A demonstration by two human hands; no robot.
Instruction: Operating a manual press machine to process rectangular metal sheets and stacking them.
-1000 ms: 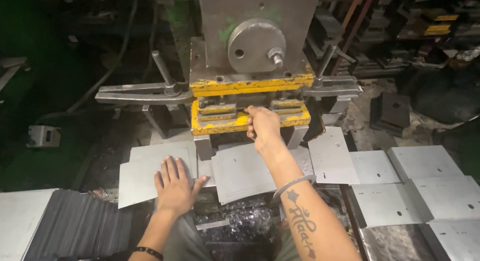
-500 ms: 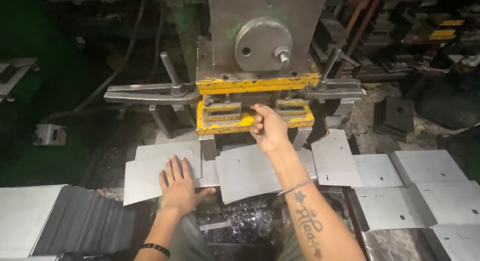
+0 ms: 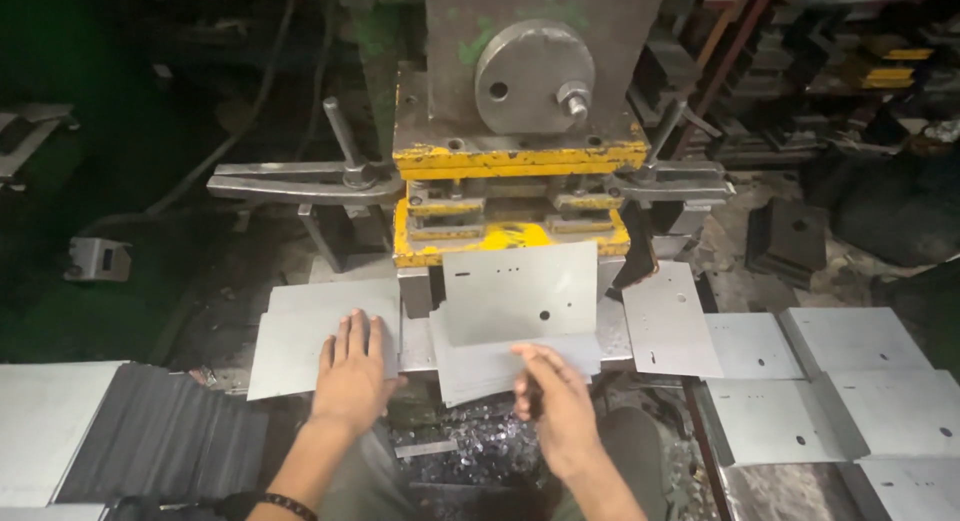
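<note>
My left hand [image 3: 352, 376] lies flat, fingers spread, on a plain grey metal sheet [image 3: 300, 341] left of the press. My right hand [image 3: 555, 406] pinches the near edge of a grey sheet with small punched holes [image 3: 520, 291]. That sheet is tilted up in front of the yellow die [image 3: 500, 239] and rests over a few more sheets [image 3: 480, 366] below it. The die sits under the grey press body [image 3: 540, 71], with nothing between its yellow plates.
Punched sheets [image 3: 668, 326] lie spread out to the right [image 3: 860, 346]. A fanned stack of dark sheets [image 3: 160, 441] sits at the lower left. Metal scrap [image 3: 470, 446] lies below the press. Clamp levers [image 3: 300, 181] stick out from both sides of the die.
My right hand has drawn back from the die toward me, bringing a punched sheet out with it. My left hand has stayed on the left sheet.
</note>
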